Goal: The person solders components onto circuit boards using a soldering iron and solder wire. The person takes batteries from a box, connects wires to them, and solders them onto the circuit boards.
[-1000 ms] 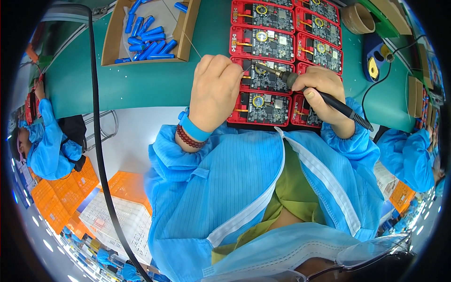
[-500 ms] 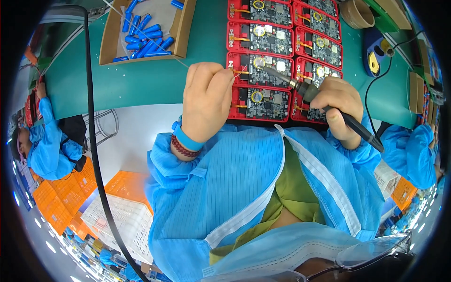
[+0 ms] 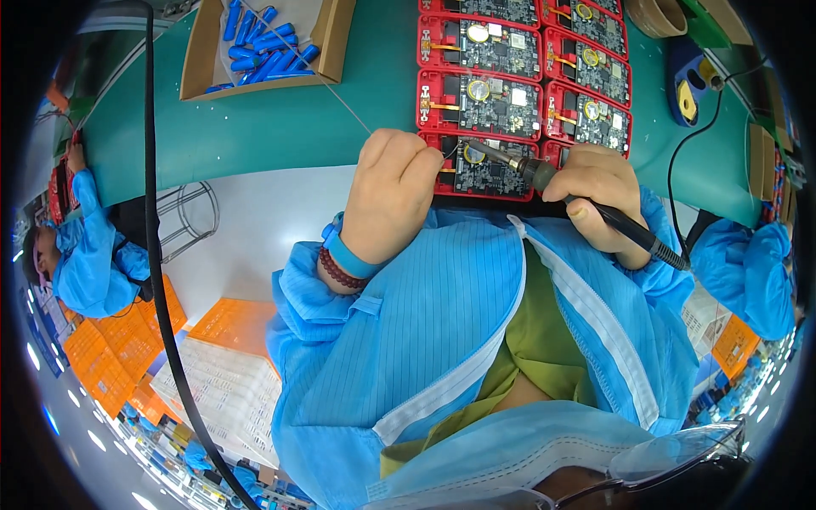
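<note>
My left hand (image 3: pixel 393 195) is closed in a pinch on a thin solder wire (image 3: pixel 347 106), which trails up and away to the left. Its short free end reaches over the nearest board. A soldering iron (image 3: pixel 627 228) with a black handle is gripped in my right hand (image 3: pixel 602 183). The iron's tip points left, by the yellow-ringed round cell (image 3: pixel 473 156) on the nearest circuit board (image 3: pixel 501 180). That board lies in a red case in the left column; whether the tip touches it I cannot tell. Behind it sits another cased circuit board (image 3: pixel 501 115).
A cardboard box (image 3: pixel 338 42) of blue cylindrical batteries (image 3: pixel 274 61) stands at the far left. Right of the boards are a soldering-iron stand (image 3: pixel 685 93) and a brown round container (image 3: pixel 656 17). A black cable (image 3: pixel 153 170) hangs at left. Co-workers in blue sit on both sides.
Both hands, with the solder wire and iron, have moved from the second board to the nearest one in the left column. The whole view has shifted slightly.
</note>
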`<action>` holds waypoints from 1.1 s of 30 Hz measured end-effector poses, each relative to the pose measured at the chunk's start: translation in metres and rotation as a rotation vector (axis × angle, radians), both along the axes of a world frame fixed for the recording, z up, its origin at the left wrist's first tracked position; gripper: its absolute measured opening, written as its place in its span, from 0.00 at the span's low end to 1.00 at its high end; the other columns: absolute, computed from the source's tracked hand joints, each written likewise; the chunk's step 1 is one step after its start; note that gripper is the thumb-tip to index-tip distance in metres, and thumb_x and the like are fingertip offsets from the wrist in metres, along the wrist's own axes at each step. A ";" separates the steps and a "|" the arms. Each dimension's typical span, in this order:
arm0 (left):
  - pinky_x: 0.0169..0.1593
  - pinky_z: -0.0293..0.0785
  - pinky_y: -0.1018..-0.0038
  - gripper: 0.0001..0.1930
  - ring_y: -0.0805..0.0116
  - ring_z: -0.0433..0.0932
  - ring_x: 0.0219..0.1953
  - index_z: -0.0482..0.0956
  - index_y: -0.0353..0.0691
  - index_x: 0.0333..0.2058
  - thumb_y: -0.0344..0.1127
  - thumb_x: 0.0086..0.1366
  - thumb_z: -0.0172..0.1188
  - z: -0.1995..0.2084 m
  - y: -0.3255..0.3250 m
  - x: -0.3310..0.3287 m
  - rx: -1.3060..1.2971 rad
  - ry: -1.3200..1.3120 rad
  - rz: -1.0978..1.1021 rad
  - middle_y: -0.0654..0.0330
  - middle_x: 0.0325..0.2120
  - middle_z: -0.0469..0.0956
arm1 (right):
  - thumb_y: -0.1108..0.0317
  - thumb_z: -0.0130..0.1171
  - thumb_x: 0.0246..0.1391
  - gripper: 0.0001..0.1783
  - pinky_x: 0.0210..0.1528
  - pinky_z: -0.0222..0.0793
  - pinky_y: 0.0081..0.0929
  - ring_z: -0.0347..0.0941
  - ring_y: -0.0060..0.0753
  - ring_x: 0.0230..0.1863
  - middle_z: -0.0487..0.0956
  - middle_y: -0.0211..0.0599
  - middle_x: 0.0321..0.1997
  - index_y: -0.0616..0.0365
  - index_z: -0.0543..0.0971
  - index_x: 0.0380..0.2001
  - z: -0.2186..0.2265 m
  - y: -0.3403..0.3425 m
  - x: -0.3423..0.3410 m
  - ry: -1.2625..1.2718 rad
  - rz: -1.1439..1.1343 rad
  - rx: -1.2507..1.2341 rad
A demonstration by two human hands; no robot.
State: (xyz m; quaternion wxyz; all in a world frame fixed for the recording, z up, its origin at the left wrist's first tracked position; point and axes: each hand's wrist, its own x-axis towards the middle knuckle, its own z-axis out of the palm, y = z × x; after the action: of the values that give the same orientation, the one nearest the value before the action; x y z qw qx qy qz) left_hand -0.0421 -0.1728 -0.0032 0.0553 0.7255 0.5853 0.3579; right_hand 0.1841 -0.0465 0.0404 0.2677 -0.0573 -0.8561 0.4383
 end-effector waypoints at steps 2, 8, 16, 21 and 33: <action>0.39 0.68 0.66 0.10 0.56 0.70 0.33 0.73 0.35 0.28 0.22 0.43 0.57 0.000 -0.001 0.000 0.000 0.006 0.002 0.56 0.28 0.70 | 0.60 0.53 0.55 0.12 0.20 0.62 0.34 0.68 0.39 0.18 0.72 0.37 0.18 0.59 0.75 0.29 -0.002 -0.001 -0.001 -0.007 -0.001 0.012; 0.39 0.68 0.66 0.09 0.56 0.70 0.34 0.73 0.35 0.28 0.22 0.44 0.57 0.002 -0.001 -0.001 -0.013 0.012 0.008 0.56 0.28 0.70 | 0.62 0.54 0.53 0.10 0.22 0.64 0.34 0.69 0.39 0.19 0.73 0.38 0.20 0.59 0.76 0.29 -0.002 -0.001 -0.001 -0.064 0.000 0.010; 0.39 0.68 0.66 0.09 0.56 0.70 0.33 0.72 0.36 0.28 0.22 0.44 0.57 0.002 0.004 0.000 -0.012 0.009 -0.007 0.56 0.28 0.69 | 0.63 0.54 0.53 0.10 0.23 0.64 0.34 0.70 0.40 0.20 0.74 0.38 0.21 0.59 0.76 0.29 -0.003 -0.003 -0.001 -0.059 -0.021 -0.001; 0.38 0.69 0.66 0.09 0.56 0.70 0.33 0.72 0.36 0.27 0.22 0.43 0.57 0.003 0.003 0.001 -0.012 0.000 -0.024 0.56 0.28 0.69 | 0.62 0.53 0.53 0.10 0.23 0.64 0.34 0.70 0.40 0.21 0.74 0.38 0.21 0.59 0.76 0.28 -0.002 -0.001 0.002 -0.060 -0.009 -0.019; 0.37 0.68 0.66 0.10 0.56 0.69 0.33 0.72 0.36 0.28 0.22 0.44 0.57 0.005 0.013 -0.004 -0.008 0.023 -0.008 0.57 0.28 0.69 | 0.60 0.52 0.54 0.13 0.22 0.61 0.34 0.68 0.40 0.20 0.73 0.38 0.20 0.60 0.76 0.28 0.007 0.002 0.007 -0.029 -0.043 -0.029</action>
State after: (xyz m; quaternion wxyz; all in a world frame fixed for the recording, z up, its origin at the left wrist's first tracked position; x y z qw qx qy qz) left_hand -0.0464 -0.1595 0.0022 0.0528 0.7316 0.5844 0.3471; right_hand 0.1911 -0.0448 0.0470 0.2639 -0.0857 -0.8520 0.4439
